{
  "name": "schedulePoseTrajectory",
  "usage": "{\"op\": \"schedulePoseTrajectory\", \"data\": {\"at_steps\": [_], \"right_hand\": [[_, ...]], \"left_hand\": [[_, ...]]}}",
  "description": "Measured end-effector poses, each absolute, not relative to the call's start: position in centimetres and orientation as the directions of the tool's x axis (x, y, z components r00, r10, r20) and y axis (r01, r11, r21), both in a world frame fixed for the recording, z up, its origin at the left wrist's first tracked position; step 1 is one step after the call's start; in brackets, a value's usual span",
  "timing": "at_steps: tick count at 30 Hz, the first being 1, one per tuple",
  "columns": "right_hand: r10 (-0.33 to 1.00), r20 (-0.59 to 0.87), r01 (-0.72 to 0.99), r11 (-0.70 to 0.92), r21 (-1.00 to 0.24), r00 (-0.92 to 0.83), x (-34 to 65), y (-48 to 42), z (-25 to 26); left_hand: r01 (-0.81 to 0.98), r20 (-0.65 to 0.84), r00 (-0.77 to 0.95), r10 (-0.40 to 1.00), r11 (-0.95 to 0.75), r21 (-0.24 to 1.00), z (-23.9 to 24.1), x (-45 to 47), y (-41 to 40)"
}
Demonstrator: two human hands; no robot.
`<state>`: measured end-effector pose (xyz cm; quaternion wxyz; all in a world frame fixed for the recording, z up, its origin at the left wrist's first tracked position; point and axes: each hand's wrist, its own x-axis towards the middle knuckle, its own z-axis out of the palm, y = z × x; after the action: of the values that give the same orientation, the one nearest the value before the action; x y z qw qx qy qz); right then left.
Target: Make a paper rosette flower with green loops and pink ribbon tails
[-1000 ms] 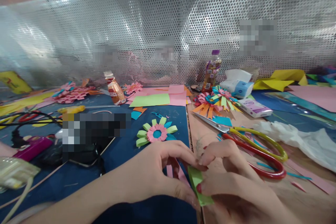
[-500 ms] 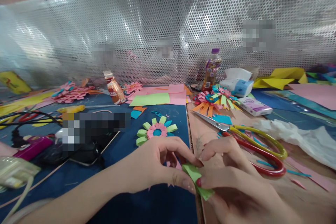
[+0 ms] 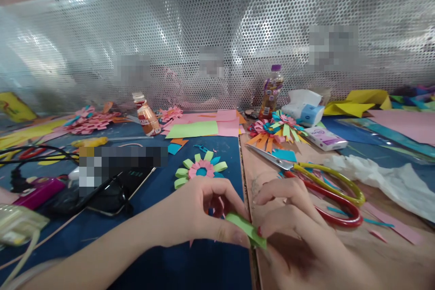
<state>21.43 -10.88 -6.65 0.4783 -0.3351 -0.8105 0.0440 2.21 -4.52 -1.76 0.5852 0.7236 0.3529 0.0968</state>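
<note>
A small light-green paper strip [image 3: 245, 229] is pinched between my two hands, over the seam of the tables. My left hand [image 3: 207, 213] grips its left end between thumb and fingers. At the lower right end, my right hand [image 3: 295, 231] holds the strip with thumb and index finger. Just beyond my left hand lies a paper flower [image 3: 201, 170] with green and blue loops around a pink ring. Red-and-yellow-handled scissors [image 3: 288, 167] rest to the right, close to my right hand. Part of some pink paper shows beneath my left hand.
Pink paper sheets [image 3: 227, 124] and a green sheet [image 3: 192, 130] lie further back, beside a small bottle [image 3: 147, 115]. A purple-capped bottle [image 3: 272, 93] stands near a tissue pack [image 3: 306, 111]. Cables and a phone [image 3: 136, 179] occupy the left side. A perforated metal screen [image 3: 190, 36] closes the back.
The green strip has moved slightly left and lies flatter, with more of its length showing. My right hand's fingers have shifted along it. The whole view has moved a little.
</note>
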Motion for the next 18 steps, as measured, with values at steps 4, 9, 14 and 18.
{"op": "schedulePoseTrajectory", "data": {"at_steps": [4,9,14,18], "right_hand": [[0.598,0.733,0.501,0.766,-0.402,-0.325,21.44,-10.76,-6.70],[0.596,0.724,0.504,0.770,-0.392,-0.348,21.47,-10.70,-6.89],[0.601,0.715,0.479,0.775,-0.412,-0.358,21.43,-10.79,-7.27],[0.613,0.705,0.468,0.771,-0.433,-0.357,21.42,-10.77,-7.34]], "left_hand": [[0.398,-0.275,0.737,0.617,-0.068,0.915,-1.78,2.35,-4.64],[0.391,-0.303,0.754,0.583,-0.027,0.920,-1.89,2.43,-4.70],[0.397,-0.309,0.761,0.570,-0.032,0.917,-1.80,2.41,-4.92],[0.408,-0.318,0.753,0.577,-0.029,0.913,-1.76,2.43,-4.88]]}}
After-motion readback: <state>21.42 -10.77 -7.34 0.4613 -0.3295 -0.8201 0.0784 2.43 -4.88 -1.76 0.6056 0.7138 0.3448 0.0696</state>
